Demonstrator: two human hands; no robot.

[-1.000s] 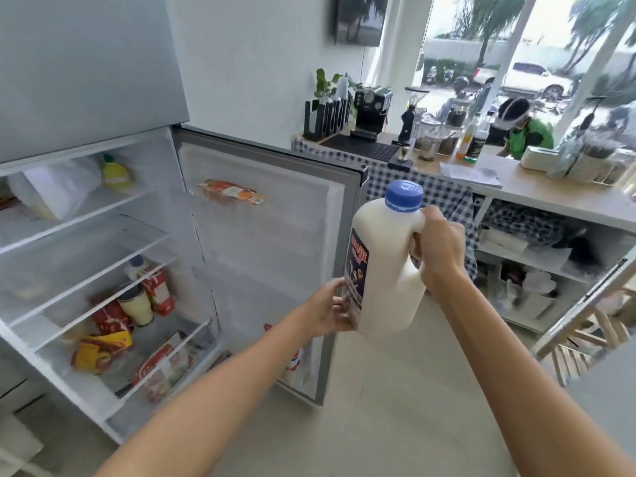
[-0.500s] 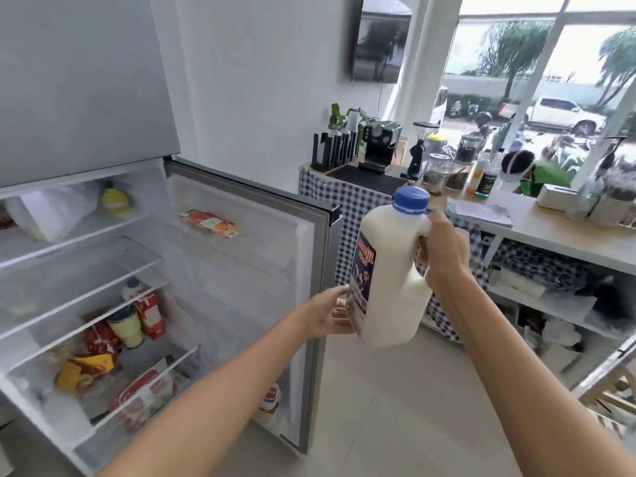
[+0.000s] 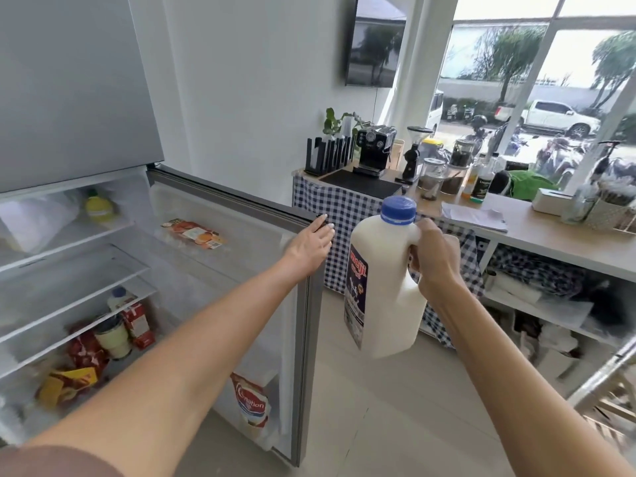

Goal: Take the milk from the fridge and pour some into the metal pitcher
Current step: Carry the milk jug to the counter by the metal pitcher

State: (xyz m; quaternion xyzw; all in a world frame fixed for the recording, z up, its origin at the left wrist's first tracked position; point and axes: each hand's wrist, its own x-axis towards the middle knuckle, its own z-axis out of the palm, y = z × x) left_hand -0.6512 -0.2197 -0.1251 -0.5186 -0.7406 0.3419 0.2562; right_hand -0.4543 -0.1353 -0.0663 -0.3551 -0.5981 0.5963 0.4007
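White milk jug, blue cap, blue-checked cloth.

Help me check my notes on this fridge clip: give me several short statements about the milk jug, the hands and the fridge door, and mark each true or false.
1. The right hand grips the handle of the white plastic milk jug. True.
2. The jug's blue screw cap is off. False: the cap sits on the neck.
3. The left hand rests with straight fingers on the top corner of the grey fridge door. True.
4. The fridge door is shut. False: it stands open, its shelves showing.
5. The left hand supports the jug from below. False: it is apart from the jug, on the door.
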